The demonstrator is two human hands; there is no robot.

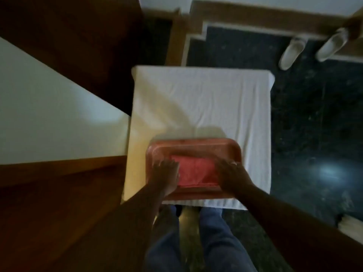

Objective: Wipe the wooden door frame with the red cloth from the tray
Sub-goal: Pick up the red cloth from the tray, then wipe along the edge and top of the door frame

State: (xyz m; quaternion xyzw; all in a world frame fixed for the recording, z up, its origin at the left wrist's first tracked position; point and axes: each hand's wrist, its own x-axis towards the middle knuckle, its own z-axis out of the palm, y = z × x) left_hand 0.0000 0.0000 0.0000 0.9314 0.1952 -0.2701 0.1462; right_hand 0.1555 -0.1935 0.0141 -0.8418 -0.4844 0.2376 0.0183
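A folded red cloth (195, 171) lies flat inside an orange-red tray (196, 147) on the near part of a table covered with a white sheet (202, 99). My left hand (166, 174) rests on the cloth's left edge, fingers spread. On the cloth's right edge lies my right hand (231, 176), fingers bent over it. Neither hand has the cloth lifted. Wooden door frame (177, 36) runs along the floor edge at the top, beside the dark wooden door (74, 36) on the left.
A pair of white slippers (312, 48) lies on the dark speckled floor at the upper right. A white wall (39, 114) and dark wood panel (59, 203) stand to the left of the table. My legs in blue jeans (196, 242) are below the table's near edge.
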